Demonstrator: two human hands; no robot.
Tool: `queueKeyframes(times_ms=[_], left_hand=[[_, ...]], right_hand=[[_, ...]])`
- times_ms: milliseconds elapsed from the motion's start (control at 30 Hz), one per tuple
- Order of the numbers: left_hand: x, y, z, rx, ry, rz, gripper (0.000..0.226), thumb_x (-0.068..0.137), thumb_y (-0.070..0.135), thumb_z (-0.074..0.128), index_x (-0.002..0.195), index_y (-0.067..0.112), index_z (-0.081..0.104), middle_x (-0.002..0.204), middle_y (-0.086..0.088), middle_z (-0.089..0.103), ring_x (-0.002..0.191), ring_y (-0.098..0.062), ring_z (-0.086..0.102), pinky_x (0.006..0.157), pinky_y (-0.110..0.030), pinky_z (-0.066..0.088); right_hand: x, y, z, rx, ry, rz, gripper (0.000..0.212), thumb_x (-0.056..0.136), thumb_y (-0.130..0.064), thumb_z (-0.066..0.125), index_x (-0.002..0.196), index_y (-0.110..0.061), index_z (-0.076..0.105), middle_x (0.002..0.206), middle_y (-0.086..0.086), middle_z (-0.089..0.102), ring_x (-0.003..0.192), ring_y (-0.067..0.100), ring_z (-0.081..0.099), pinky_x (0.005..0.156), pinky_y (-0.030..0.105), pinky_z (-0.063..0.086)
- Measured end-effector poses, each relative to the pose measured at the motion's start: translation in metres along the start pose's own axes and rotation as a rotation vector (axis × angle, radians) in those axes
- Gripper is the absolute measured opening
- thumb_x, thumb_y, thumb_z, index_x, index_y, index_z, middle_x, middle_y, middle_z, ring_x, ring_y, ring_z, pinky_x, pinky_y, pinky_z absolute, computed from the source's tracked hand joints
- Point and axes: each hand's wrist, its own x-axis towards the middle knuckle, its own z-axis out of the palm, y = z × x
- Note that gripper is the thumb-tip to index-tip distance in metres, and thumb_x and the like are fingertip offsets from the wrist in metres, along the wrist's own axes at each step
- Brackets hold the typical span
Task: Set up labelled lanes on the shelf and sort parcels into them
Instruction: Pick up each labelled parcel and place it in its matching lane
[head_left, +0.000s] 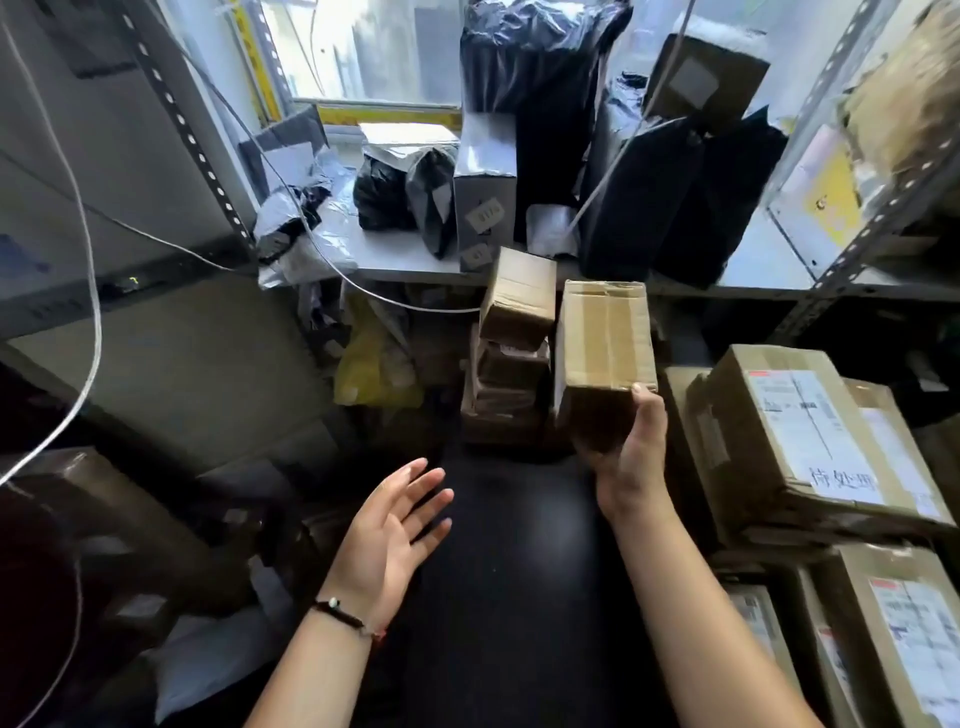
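My right hand (626, 452) grips a taped brown cardboard parcel (602, 338) by its near end and holds it up in front of the shelf (405, 254). My left hand (392, 525) hovers lower left, palm up, fingers spread and holding nothing. Just left of the held parcel, a smaller brown box (519, 296) tops a stack of cardboard boxes (506, 389) on the floor. The shelf carries black plastic bags (675, 197), a grey upright box (485, 192) and grey mailer bags (296, 208).
Large labelled cartons (795, 436) are stacked at the right, with more (893, 639) below. A yellow bag (371, 364) lies under the shelf. White cables (93, 291) hang at the left beside a grey cabinet. Dark parcels (104, 519) sit lower left. The black floor (509, 597) lies between my arms.
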Motion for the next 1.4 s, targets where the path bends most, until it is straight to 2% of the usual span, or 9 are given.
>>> queueKeyframes(times_ms=[167,267,400,600,700,800,1033,1200,1400], left_hand=[[-0.004,-0.007,0.021,0.229,-0.137,0.080,0.045,0.089,0.044,0.063,0.128,0.023,0.062,0.132,0.000,0.065,0.122,-0.021,0.060,0.107,-0.042,0.042],[-0.012,-0.023,0.036,0.396,-0.246,0.175,0.075,0.072,0.059,0.070,0.140,0.031,0.052,0.137,0.007,0.060,0.128,-0.013,0.055,0.113,-0.040,0.039],[-0.030,-0.048,0.047,0.400,-0.422,0.160,0.070,0.088,0.046,0.068,0.149,0.024,0.041,0.134,0.001,0.064,0.121,-0.013,0.062,0.102,-0.033,0.050],[-0.043,-0.067,0.035,0.307,-0.492,0.067,0.073,0.083,0.053,0.065,0.144,0.016,0.049,0.135,-0.011,0.063,0.126,-0.030,0.059,0.110,-0.053,0.042],[-0.046,-0.069,0.030,0.325,-0.501,0.025,0.074,0.082,0.057,0.067,0.144,0.020,0.049,0.135,-0.012,0.063,0.127,-0.033,0.058,0.112,-0.062,0.036],[-0.057,-0.074,0.037,0.379,-0.521,0.055,0.071,0.078,0.055,0.064,0.141,0.024,0.052,0.129,-0.006,0.067,0.121,-0.028,0.063,0.107,-0.054,0.045],[-0.099,-0.116,0.102,0.444,-0.631,0.052,0.061,0.080,0.046,0.063,0.136,0.026,0.055,0.120,0.002,0.072,0.103,-0.013,0.070,0.075,-0.025,0.056],[-0.136,-0.170,0.187,0.553,-0.736,0.016,0.066,0.069,0.058,0.063,0.130,0.032,0.059,0.117,0.006,0.073,0.103,-0.011,0.068,0.086,-0.034,0.054],[-0.184,-0.274,0.284,0.597,-0.883,-0.070,0.048,0.072,0.050,0.064,0.117,0.034,0.066,0.108,0.006,0.074,0.095,-0.014,0.067,0.085,-0.034,0.051]], right_hand=[[-0.066,0.017,-0.038,0.394,-0.180,0.370,0.068,0.088,-0.062,0.039,0.121,-0.010,0.068,0.122,0.024,0.068,0.111,0.046,0.063,0.103,0.061,0.046],[-0.099,0.023,-0.049,0.522,-0.247,0.416,0.072,0.086,-0.060,0.041,0.123,-0.005,0.069,0.129,0.026,0.064,0.108,0.044,0.066,0.097,0.055,0.049],[-0.133,0.027,-0.064,0.536,-0.287,0.359,0.069,0.081,-0.055,0.045,0.118,-0.005,0.073,0.131,0.025,0.063,0.106,0.042,0.065,0.096,0.053,0.048],[-0.160,0.044,-0.092,0.292,-0.157,0.386,0.061,0.086,-0.046,0.041,0.124,-0.009,0.070,0.127,0.023,0.067,0.117,0.042,0.062,0.109,0.055,0.036],[-0.166,0.046,-0.109,0.139,-0.008,0.337,0.040,0.096,-0.036,0.042,0.107,-0.014,0.073,0.107,0.012,0.073,0.097,0.029,0.066,0.093,0.045,0.049],[-0.173,0.034,-0.124,0.065,-0.005,0.294,0.042,0.099,-0.043,0.045,0.119,-0.016,0.070,0.118,0.011,0.069,0.101,0.026,0.065,0.085,0.040,0.054],[-0.194,-0.022,-0.200,-0.111,-0.063,0.039,0.064,0.093,-0.072,0.038,0.133,-0.028,0.063,0.130,0.003,0.069,0.127,0.022,0.061,0.109,0.049,0.045],[-0.216,-0.072,-0.290,-0.208,-0.029,-0.146,0.044,0.094,-0.058,0.053,0.124,-0.029,0.067,0.120,-0.004,0.074,0.112,0.013,0.068,0.090,0.036,0.049],[-0.240,-0.119,-0.415,-0.145,0.174,-0.252,0.082,0.078,-0.069,0.071,0.142,-0.020,0.054,0.132,0.005,0.068,0.127,0.025,0.061,0.110,0.048,0.044]])
